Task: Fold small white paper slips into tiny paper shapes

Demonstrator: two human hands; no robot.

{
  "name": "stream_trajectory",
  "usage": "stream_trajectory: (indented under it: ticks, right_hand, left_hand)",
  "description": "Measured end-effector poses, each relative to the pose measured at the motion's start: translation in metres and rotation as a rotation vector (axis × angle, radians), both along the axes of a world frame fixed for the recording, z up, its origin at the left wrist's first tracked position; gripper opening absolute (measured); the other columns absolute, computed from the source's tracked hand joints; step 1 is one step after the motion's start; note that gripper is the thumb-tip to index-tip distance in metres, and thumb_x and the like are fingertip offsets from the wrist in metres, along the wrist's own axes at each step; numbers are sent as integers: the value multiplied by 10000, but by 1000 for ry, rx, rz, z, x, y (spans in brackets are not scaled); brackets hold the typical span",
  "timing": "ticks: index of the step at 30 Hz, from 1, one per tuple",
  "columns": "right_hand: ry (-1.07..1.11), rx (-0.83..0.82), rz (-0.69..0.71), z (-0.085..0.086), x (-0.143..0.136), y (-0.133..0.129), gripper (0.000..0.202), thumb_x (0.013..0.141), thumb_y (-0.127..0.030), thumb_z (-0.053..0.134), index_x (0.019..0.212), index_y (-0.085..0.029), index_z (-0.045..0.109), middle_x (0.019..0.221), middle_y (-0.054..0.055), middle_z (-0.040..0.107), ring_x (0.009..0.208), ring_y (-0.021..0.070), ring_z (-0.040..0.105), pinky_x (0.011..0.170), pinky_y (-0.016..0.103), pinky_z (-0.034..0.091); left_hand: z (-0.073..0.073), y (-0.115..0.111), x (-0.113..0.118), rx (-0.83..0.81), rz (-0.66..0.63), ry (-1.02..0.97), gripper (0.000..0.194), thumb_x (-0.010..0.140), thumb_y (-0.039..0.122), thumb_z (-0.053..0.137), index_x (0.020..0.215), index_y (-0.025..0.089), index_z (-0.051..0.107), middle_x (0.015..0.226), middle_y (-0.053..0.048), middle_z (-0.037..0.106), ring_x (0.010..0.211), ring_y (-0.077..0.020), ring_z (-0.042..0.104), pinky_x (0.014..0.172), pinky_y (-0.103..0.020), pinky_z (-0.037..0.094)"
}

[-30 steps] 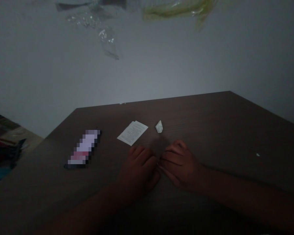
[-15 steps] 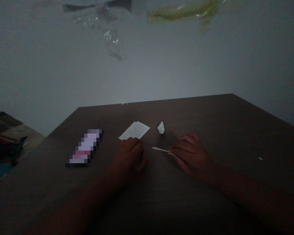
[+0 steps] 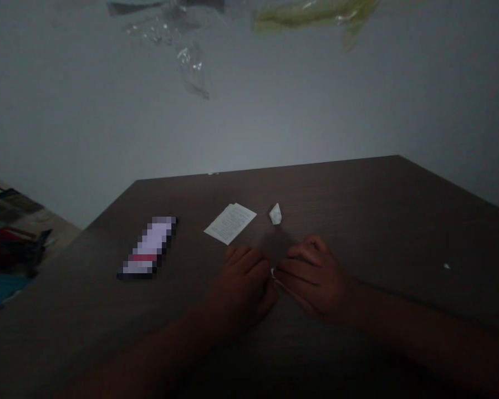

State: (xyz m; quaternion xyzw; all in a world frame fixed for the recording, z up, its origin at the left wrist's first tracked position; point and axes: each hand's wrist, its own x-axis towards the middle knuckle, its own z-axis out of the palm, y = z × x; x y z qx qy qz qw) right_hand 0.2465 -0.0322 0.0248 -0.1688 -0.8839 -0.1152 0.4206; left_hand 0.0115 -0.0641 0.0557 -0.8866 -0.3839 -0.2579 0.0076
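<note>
Close together over the table, both my hands are at a thin white piece of paper (image 3: 273, 273), of which only a small bit shows between them. My right hand (image 3: 311, 280) pinches it with closed fingers, thumb underneath. My left hand (image 3: 245, 285) has its fingers curled at the paper's other end, and its fingertips are partly hidden. A small folded white paper piece (image 3: 276, 214) stands just beyond my hands. Flat printed paper sheets (image 3: 230, 223) lie beyond my left hand, one partly over another.
A phone (image 3: 152, 246) with a lit, blurred screen lies on the dark wooden table (image 3: 336, 194) at left. A tiny white scrap (image 3: 447, 266) is at right. Clear and yellow plastic (image 3: 311, 16) hangs on the wall behind. Cluttered items (image 3: 8, 244) sit beyond the left edge.
My left hand has moved right and nearer to me, meeting the white paper's free end. My right hand has come slightly nearer with the paper. The printed sheets are now fully uncovered.
</note>
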Motion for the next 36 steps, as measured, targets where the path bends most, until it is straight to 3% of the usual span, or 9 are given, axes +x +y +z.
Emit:
stream_trajectory:
  ticks: [11,16,19,25,27,31,36]
  right_hand:
    - [12,23,-60,8,28,15,175,1134,-102,665,1200,-203,793,1116,59,894,988,264,707,880,476,482]
    - [-9,-17,-48,11,37,20,167,1120,-120,723,1242,-202,803,1151,61,896,1028,268,727,908,477,499]
    - [-23,-34,-21,12,35,19,158,1133,-128,728,1249,-208,800,1170,55,898,1047,262,743,911,471,510]
    - [-15,-1,28,9,24,15,109,1187,-174,675,1219,-192,777,1120,37,897,1035,241,750,915,458,524]
    - [-14,-2,30,8,23,15,108,1190,-176,670,1216,-194,774,1112,40,895,1032,242,752,913,459,527]
    - [-4,-69,37,4,23,14,107,1166,-161,693,1234,-190,770,1126,50,888,1056,251,748,911,456,545]
    - [59,-121,-50,3,19,10,175,1134,-165,689,1286,-217,755,1162,66,865,1076,269,750,948,470,576]
  left_hand:
    - [0,25,-33,-52,157,-56,205,933,62,688,845,228,604,984,-27,720,912,-222,696,831,-357,563]
    - [-5,23,-37,-47,78,-80,176,989,86,697,1080,234,725,1159,-71,793,1075,-262,770,959,-422,650]
    - [-13,18,-30,11,4,-140,368,995,154,767,1349,237,711,1329,-116,790,1199,-308,781,1025,-485,680]
    - [-20,10,-23,94,28,-209,425,1028,180,797,1422,238,647,1375,-129,759,1224,-308,767,1035,-456,667]
    - [-20,10,-23,108,12,-196,374,1046,185,777,1402,244,677,1351,-119,762,1203,-302,754,1028,-454,641]
    - [-17,12,-23,-3,-23,-63,172,1079,122,701,1147,260,777,1141,-52,808,1061,-270,742,1019,-444,584]
    - [-10,11,-16,-88,3,-20,244,1109,116,625,1015,262,797,1008,-49,795,969,-271,739,971,-447,609]
